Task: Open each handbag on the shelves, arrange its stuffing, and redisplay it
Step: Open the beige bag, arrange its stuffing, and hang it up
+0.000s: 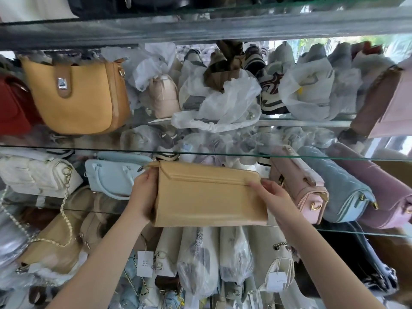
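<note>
Both hands hold the tan bag (209, 197) at the shelf (223, 154).
Left hand (145, 195) grips its end; right hand (270, 197) pinches the flap edge. It looks stiff, smooth and light; best held by the ends.

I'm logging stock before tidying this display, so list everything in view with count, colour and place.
tan handbag: one, tan, centre, held
mustard bag: one, mustard, upper left
red bag: one, red, far left
white quilted bag: one, white, left shelf
pale blue bag: one, pale blue, left of tan handbag
pink bag: one, pink, right of tan handbag
blue quilted bag: one, blue, beside pink bag
mauve bag: one, mauve, far right
plastic-wrapped bags: several, whitish, middle shelf
left hand: one, grips tan handbag's left end
right hand: one, holds its right end
</note>
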